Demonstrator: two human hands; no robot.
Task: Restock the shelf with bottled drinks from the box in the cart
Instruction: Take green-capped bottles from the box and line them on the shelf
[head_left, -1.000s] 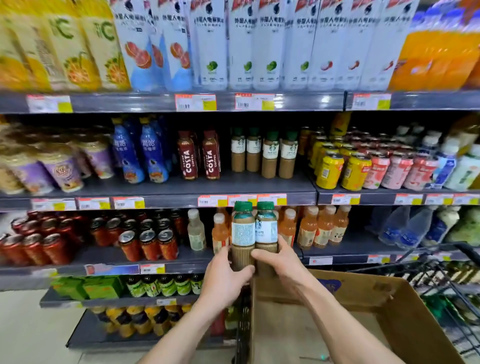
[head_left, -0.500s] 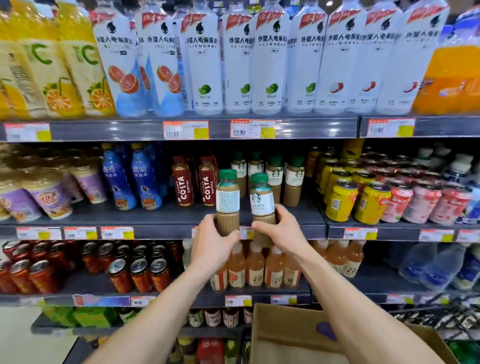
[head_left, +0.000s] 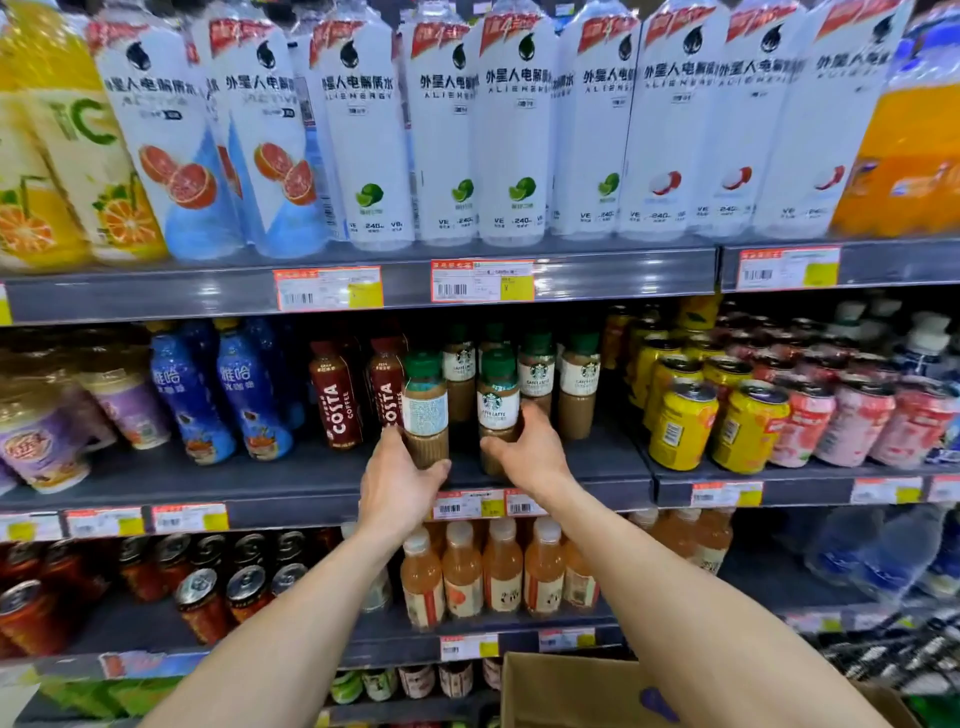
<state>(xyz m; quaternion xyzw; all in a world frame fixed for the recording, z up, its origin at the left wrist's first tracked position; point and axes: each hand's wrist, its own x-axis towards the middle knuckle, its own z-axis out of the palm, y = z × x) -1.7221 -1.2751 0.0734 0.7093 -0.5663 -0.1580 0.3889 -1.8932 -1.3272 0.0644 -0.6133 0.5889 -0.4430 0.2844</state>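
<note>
Fingers wrapping the bases, the left hand (head_left: 400, 483) is gripping the left bottle (head_left: 425, 410), the right hand (head_left: 524, 457) the right bottle (head_left: 497, 405), both now raised to the front edge of the middle shelf (head_left: 249, 478). Drinks (head_left: 519, 130) are crowding every tier above the box (head_left: 561, 691).

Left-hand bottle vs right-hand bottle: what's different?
Label: the left-hand bottle shows its fine-print back panel, while the right-hand bottle shows the logo front.
Place: the left-hand bottle is next to the Costa bottles, while the right-hand bottle is in front of the shelved lattes.
Shared: green caps, tan coffee, roughly upright, each gripped low, one by the left hand and one by the right hand.
</note>
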